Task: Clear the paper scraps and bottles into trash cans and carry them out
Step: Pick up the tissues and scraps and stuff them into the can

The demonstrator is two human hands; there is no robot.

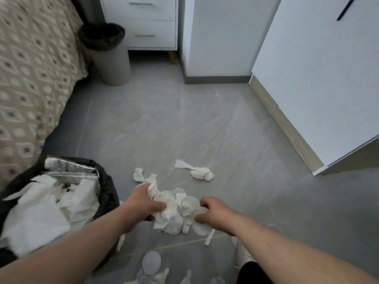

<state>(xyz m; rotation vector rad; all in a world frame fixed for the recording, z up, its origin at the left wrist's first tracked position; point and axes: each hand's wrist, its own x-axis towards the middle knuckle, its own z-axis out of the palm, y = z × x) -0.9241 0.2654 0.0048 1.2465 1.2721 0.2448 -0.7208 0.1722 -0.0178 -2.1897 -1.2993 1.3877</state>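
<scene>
1. Left hand [141, 203] has its fingers curled into the paper wad [176, 212] and grips its left side. Right hand [213, 212] is curled round the right edge, pinching it. The wad sits on the floor between the 2 hands.
2. Risk: the wad is loose (tissue plus round pads, many pieces). A light squeeze could drop bits on the lift.
3. Thin strip [209, 236] just below the right hand lies outside the grip and is likely to get left behind.
4. Near trash can [108, 193] is just left of the left hand and already heaped with paper. More could spill over or drag the liner down.
5. Twisted tissue [196, 171] beyond the wad and loose scraps [151, 262] nearer the person are ungathered, easy to miss or tread on.
6. Far trash can [114, 66] stands well apart, by the bed [30, 78]. No bottles in view.
</scene>
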